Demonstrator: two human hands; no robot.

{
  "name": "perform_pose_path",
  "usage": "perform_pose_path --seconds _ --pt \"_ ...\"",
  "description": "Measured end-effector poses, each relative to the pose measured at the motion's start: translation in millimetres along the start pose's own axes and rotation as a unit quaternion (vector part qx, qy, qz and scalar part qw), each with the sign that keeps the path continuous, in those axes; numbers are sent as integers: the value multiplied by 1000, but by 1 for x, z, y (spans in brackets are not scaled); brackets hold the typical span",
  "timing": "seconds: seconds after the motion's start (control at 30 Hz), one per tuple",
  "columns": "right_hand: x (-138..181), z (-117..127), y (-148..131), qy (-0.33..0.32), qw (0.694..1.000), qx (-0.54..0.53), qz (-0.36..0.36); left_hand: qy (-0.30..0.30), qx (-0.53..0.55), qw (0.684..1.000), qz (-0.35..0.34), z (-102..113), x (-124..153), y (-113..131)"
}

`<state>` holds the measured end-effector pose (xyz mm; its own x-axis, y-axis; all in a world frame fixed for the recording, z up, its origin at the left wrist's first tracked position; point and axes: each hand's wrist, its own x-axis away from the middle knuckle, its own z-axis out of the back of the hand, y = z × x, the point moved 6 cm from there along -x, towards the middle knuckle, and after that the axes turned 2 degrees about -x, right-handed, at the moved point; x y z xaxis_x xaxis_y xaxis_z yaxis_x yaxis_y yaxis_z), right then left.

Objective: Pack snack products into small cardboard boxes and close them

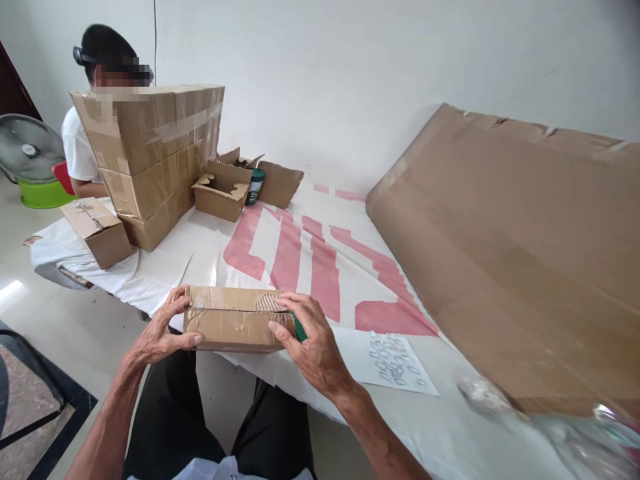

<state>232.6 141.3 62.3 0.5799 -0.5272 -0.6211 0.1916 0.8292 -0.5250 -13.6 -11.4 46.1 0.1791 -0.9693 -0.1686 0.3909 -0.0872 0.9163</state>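
I hold a small taped cardboard box (233, 321) over the near edge of the table, above my lap. My left hand (163, 330) grips its left end, fingers over the top and thumb along the front. My right hand (313, 340) clasps its right end, fingers curled on the top where the tape is torn and the corrugation shows. Something green (299, 329) peeks out behind my right hand; I cannot make out what it is.
A white cloth with red shapes (320, 260) covers the table. A printed paper sheet (395, 360) lies to my right. A large flattened cardboard sheet (515, 253) leans at right. At far left: stacked taped boxes (150, 160), one small box (97, 230), open boxes (223, 190), a green-lidded jar (255, 185), a seated person (83, 147).
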Motion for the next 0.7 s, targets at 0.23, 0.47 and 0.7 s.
perform_pose_path --seconds 0.23,0.47,0.7 --pt "-19 -11 -18 -50 994 62 77 -11 -22 1000 -2 2 5 -4" --pt "-21 -15 -19 -83 993 61 63 -2 2 1000 -24 -1 5 -7" --pt "-32 -48 -55 -155 979 54 125 -25 -28 999 -22 -2 -5 -2"
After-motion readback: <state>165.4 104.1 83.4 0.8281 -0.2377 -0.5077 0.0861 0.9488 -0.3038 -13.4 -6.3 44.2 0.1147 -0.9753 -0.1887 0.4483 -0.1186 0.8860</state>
